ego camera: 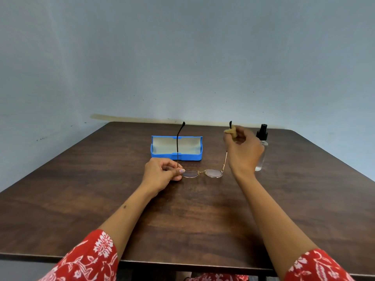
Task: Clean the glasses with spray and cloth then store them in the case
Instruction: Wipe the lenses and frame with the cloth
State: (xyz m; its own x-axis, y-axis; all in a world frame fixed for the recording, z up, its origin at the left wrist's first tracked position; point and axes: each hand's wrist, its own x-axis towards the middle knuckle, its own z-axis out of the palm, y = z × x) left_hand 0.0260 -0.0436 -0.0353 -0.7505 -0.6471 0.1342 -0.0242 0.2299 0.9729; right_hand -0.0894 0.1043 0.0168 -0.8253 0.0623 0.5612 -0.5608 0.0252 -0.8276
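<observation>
Nearest the table edge (60,254), two forearms in red patterned sleeves (91,258) reach forward toward the glasses (202,173), which serve as the reference for everything else. Those glasses sit lens-side down at mid-table, their long axis running left to right across the view, both temples open and standing upward. At their left end the left hand (162,172) pinches the frame by the hinge, thumb and curled fingers closed on the rim of the left lens. Up the right temple, the right hand (242,148) is raised above the right lens, its fingers closed around a small tan cloth (230,131) pressed against the dark temple tip; how tightly the cloth wraps the tip cannot be told. Judging by this, the wiping is on the arm of the frame rather than a lens. Just right of the glasses, partly behind the right wrist, stands the clear spray bottle (261,151) with its black nozzle. Beyond the glasses, slightly left, the blue case (176,157) lies open, lid back, its pale lining facing the person. For storing, both temples must fold first; the left hand is nearer the case.
</observation>
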